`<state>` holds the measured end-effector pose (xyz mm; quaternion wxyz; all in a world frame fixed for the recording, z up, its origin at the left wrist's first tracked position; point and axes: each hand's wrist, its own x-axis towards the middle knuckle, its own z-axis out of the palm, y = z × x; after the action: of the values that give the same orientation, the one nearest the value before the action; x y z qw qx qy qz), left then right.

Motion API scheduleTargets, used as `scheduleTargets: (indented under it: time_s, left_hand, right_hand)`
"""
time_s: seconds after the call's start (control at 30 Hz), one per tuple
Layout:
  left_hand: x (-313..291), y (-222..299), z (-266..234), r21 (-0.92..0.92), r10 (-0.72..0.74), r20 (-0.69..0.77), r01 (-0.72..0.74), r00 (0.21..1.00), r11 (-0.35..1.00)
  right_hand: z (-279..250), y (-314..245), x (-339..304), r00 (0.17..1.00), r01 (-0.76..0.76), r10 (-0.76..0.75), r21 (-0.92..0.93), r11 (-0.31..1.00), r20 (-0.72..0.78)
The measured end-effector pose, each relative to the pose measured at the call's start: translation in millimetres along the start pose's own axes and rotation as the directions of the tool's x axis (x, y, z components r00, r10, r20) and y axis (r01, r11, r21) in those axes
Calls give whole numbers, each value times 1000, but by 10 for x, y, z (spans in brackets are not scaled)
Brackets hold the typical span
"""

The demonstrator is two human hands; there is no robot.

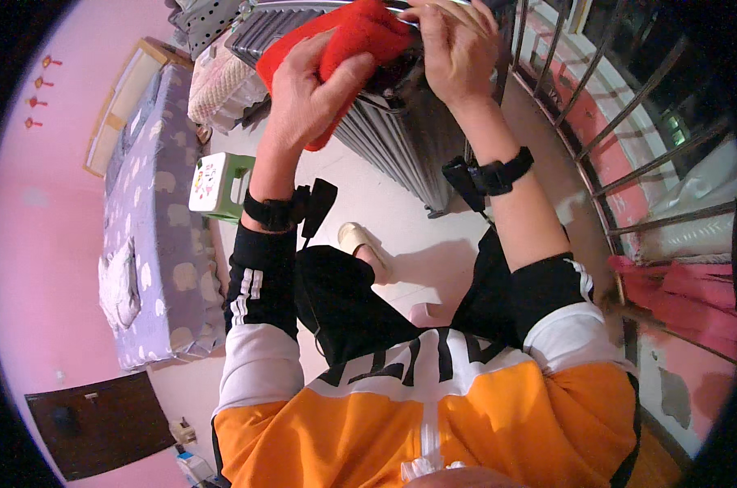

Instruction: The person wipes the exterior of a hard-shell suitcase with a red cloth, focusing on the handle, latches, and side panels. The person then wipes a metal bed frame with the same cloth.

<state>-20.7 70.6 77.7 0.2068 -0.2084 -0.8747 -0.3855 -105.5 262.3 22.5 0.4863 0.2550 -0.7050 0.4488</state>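
Note:
My left hand is closed on a thick, fuzzy red cloth, its thumb pressed on top of the folded fabric. The cloth lies against the upper end of a grey ribbed unit that looks like a finned radiator standing on the floor. Beside the cloth, my right hand has its fingers bent and drawn together at the unit's top edge. What those fingertips grip, if anything, is too small to make out. Black straps with small dark devices circle both my wrists.
A green stool with a white top stands to the left, before a bed with a purple patterned cover. Metal bars run along the right, with pink fabric below. A slipper-clad foot rests on the pale floor.

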Motion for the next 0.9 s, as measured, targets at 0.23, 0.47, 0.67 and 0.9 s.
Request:
scheduleTargets:
  time_s: [0.23, 0.47, 0.67, 0.9]
  left_hand:
    - [-193, -128, 374, 328, 412, -127, -354, 902, 876]
    - [-458, -430, 642, 224, 332, -501, -251, 799, 942]
    - [-316, -1, 738, -188, -11, -453, -84, 891, 979]
    - [-64, 83, 332, 485, 540, 244, -583, 806, 651]
  right_hand:
    - [-87, 144, -34, 998, 55, -49, 206, 977, -34]
    - [-125, 122, -68, 987, 114, -110, 30, 993, -121]
    - [-82, 222, -81, 991, 30, 1, 225, 974, -135]
    - [-95, 274, -73, 976, 126, -91, 175, 976, -196]
